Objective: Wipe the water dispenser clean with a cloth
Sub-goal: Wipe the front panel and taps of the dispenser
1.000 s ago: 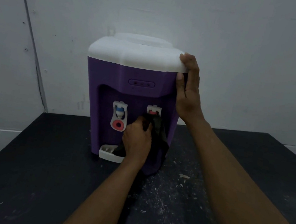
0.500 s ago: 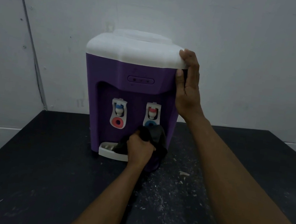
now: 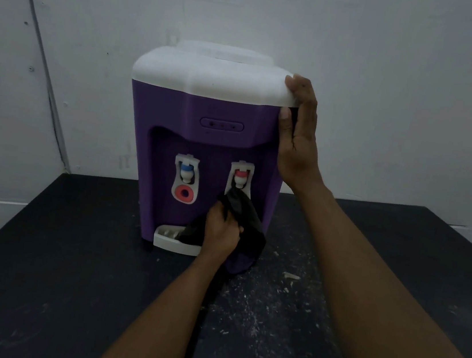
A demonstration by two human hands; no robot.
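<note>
A purple water dispenser [image 3: 177,117] with a white lid [image 3: 212,76] stands on a black table [image 3: 53,260]. Its front recess holds a blue tap [image 3: 186,172] and a red tap [image 3: 240,176]. My left hand [image 3: 221,234] grips a bunched black cloth [image 3: 243,213] against the recess just below the red tap. The cloth hangs over the right end of the white drip tray [image 3: 167,239] and hides that tap's lower lever. My right hand [image 3: 296,144] holds the dispenser's upper right corner, with the thumb on the front and the fingers round the side.
White crumbs and dust [image 3: 291,276] lie scattered on the table right of the dispenser's base. A pale wall [image 3: 392,79] rises close behind it, and a thin cable [image 3: 47,78] runs down that wall at the left.
My left hand has moved the cloth down from the red tap to below it, uncovering the tap. My right hand has kept its hold on the corner.
</note>
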